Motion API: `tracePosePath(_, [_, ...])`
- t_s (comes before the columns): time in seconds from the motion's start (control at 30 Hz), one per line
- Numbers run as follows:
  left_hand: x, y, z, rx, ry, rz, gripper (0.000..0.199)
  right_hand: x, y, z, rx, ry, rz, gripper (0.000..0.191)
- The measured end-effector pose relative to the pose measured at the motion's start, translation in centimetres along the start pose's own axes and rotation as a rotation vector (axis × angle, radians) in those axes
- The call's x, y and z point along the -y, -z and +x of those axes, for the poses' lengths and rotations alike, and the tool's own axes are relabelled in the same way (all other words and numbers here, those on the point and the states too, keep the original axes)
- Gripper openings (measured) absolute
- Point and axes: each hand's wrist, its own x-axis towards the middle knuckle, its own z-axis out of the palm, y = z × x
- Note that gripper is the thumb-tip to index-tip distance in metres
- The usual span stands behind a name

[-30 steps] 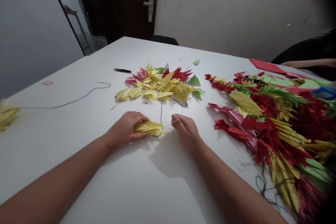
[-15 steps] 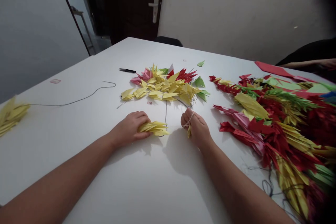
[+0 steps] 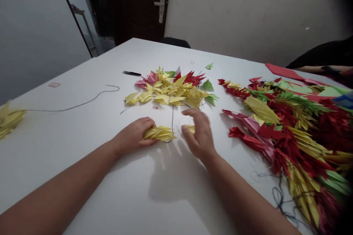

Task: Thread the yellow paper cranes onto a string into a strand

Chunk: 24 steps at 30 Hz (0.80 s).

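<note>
My left hand [image 3: 138, 132] is closed around a stack of yellow folded-paper cranes [image 3: 159, 133], resting low over the white table. My right hand [image 3: 199, 132] has its thumb and fingers spread apart, slightly smeared by motion. Between them shows a small yellow folded paper [image 3: 191, 128], apparently lying on the table and partly hidden by the thumb. A thin pale thread [image 3: 184, 120] loops beside the right fingertips. From the heap of yellow paper cranes [image 3: 168, 91] ahead, a dark string [image 3: 173, 117] runs down to the stack in my left hand.
Strung red, pink, yellow and green folded papers [image 3: 289, 125] cover the table's right side, with tangled dark string [image 3: 280, 194] nearby. Scissors [image 3: 131, 73] lie left of the heap. Another yellow bundle [image 3: 10, 119] with a dark string sits far left. Part of another person [image 3: 325, 55] shows right.
My right hand has opened from a pinch on the thread and yellow paper and moved slightly left. The thread now lies loosely looped. My left hand keeps its hold.
</note>
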Motion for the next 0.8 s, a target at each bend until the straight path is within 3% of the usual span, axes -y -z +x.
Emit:
tracePosePath(0.13, [-0.1,-0.3,0.0,-0.011,-0.024,-0.004,0.024,1.6,-1.8,-0.5,0.325,-0.283,0.241,0.024])
tracePosePath(0.23, [-0.1,-0.2,0.0,-0.016,0.017,-0.044,0.031,0.9,-2.5,-0.5,0.431,-0.425,0.508,0.021])
tracePosePath(0.37, [0.0,0.0,-0.1,-0.022,0.064,-0.128,0.038,-0.2,-2.2,-0.2,0.427,-0.543,0.812,0.025])
tracePosePath(0.5, [0.0,0.2,-0.2,-0.044,0.057,-0.147,0.035,-0.3,-2.0,0.0,0.386,-0.603,0.94,0.025])
tracePosePath(0.8, [-0.3,0.1,-0.4,-0.031,0.004,-0.109,0.032,-0.4,-2.8,-0.2,0.378,-0.553,0.683,0.011])
